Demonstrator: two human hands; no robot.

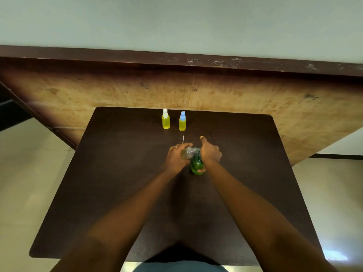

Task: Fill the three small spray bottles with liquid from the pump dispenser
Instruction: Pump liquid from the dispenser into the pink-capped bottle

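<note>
**Two bottles full, third one at the pump**

Going left to right on the dark table (110,193): at the far edge there's a small spray bottle with a white cap (165,119), standing upright and full of yellow liquid. Just beside it, not touching, is a second spray bottle with a blue cap (182,121), also upright and yellow all the way up. A thin white tube (183,139) lies on the table a bit nearer, long axis running roughly front to back.

Then the action. The left hand (175,159) is curled around a clear small bottle (187,152), fingers wrapped on it, a ring on one finger. That bottle is tilted, its long axis lying mostly sideways with the mouth pointing right toward the pump spout. It's blurry, so can't tell how much is in it.

Right next to it sits the green pump dispenser (196,165), upright on the table. The right hand (210,152) is clamped over its top, thumb sticking up and away, one fingertip showing low on the green body.
</note>
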